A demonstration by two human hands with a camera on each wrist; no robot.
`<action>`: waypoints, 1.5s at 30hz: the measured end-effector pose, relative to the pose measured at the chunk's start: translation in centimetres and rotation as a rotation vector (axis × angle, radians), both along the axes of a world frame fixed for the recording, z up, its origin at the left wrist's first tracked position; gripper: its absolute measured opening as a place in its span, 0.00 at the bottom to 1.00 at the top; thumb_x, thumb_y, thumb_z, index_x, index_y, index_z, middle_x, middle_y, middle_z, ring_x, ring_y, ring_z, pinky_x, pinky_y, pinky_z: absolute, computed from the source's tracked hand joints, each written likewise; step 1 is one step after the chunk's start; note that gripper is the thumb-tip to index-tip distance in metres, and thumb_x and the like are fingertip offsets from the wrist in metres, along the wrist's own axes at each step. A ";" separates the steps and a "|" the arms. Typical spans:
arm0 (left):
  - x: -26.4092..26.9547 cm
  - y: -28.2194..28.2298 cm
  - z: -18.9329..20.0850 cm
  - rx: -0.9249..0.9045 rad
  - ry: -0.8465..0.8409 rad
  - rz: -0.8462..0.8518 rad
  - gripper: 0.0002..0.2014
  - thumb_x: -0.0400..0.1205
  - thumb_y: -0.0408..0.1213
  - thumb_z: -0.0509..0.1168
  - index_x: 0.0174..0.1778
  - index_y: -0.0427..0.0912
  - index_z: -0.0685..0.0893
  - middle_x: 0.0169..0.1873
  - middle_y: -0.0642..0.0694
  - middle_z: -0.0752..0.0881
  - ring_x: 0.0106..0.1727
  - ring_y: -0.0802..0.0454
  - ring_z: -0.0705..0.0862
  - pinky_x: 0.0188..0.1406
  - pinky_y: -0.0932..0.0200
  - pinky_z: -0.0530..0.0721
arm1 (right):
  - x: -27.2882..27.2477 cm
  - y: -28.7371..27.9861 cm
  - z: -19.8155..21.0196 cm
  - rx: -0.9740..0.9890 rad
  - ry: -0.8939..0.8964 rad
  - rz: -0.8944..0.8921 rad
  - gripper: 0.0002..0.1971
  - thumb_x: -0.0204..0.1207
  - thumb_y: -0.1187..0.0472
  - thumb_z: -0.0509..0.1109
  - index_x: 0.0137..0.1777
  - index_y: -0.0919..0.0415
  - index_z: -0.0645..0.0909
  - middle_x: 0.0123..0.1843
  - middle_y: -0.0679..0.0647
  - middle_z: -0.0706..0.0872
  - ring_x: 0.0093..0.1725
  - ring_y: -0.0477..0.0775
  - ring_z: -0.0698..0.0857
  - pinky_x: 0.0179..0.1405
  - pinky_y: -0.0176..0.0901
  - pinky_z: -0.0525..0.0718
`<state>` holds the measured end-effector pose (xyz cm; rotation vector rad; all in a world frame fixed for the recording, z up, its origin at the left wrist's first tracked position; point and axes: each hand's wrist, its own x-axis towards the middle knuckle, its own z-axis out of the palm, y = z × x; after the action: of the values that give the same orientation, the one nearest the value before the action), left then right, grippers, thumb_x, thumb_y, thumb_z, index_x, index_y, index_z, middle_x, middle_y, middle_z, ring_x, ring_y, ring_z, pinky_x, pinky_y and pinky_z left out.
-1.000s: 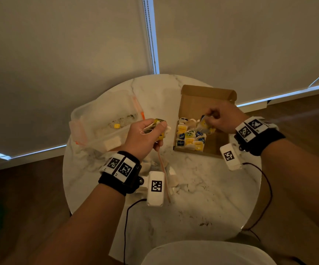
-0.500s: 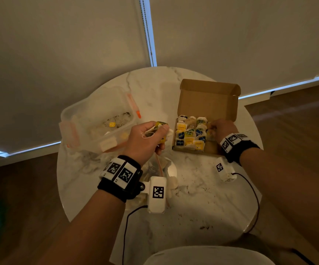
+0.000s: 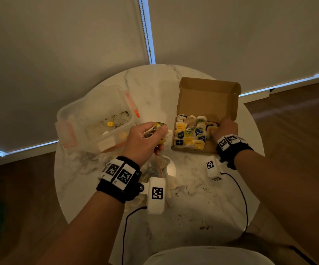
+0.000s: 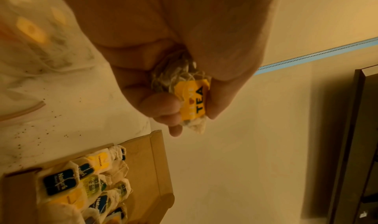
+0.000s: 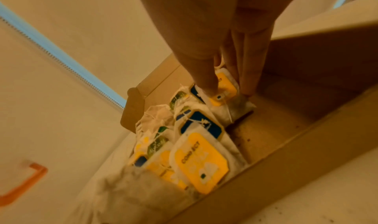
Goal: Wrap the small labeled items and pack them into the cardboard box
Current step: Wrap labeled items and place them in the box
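An open cardboard box (image 3: 208,100) stands at the table's far right, its left part filled with rows of upright tea bags (image 3: 189,132) bearing yellow, blue and green labels. My right hand (image 3: 225,129) reaches into the box. Its thumb and fingers pinch a yellow-labelled tea bag (image 5: 239,105) at the right end of the back row, and the box floor to its right is bare. My left hand (image 3: 147,138) hovers left of the box. It grips a wrapped tea bag (image 4: 193,101) with a yellow "TEA" label, string bunched in the palm.
A clear plastic container (image 3: 97,119) with orange clips sits at the table's left with a yellow tag (image 3: 110,123) inside. The round marble table (image 3: 193,207) is strewn with tea crumbs. Crumpled clear plastic (image 3: 154,167) lies under my left wrist. Wooden floor surrounds the table.
My right hand came down from above the box and now holds its tea bag against the row inside. My left hand stayed put with its tea bag.
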<state>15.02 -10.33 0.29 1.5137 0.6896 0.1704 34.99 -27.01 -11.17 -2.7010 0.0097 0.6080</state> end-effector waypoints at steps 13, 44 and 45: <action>-0.6 -0.7 0.6 -0.241 -0.011 0.108 0.09 0.85 0.40 0.67 0.52 0.38 0.86 0.40 0.41 0.89 0.30 0.51 0.80 0.23 0.60 0.78 | -2.2 -0.5 3.1 0.135 -0.162 0.083 0.17 0.77 0.59 0.72 0.63 0.67 0.79 0.64 0.65 0.79 0.63 0.66 0.80 0.58 0.51 0.78; -4.6 -3.9 3.5 -0.626 -0.161 0.221 0.12 0.90 0.35 0.56 0.58 0.35 0.83 0.50 0.35 0.89 0.52 0.42 0.89 0.42 0.50 0.90 | -14.8 2.2 15.1 0.633 -0.275 0.575 0.08 0.70 0.54 0.80 0.41 0.58 0.88 0.38 0.50 0.88 0.36 0.45 0.81 0.40 0.43 0.79; -4.6 -4.0 3.5 -0.625 -0.163 0.227 0.12 0.90 0.35 0.56 0.59 0.35 0.83 0.50 0.35 0.89 0.52 0.42 0.89 0.41 0.51 0.90 | -14.9 2.1 15.1 0.645 -0.250 0.565 0.08 0.69 0.55 0.81 0.41 0.58 0.88 0.37 0.49 0.88 0.36 0.45 0.82 0.39 0.41 0.79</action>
<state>10.39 -14.33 3.84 0.8147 0.6998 0.2226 20.04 -24.88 3.94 -2.1019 -0.8781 0.3286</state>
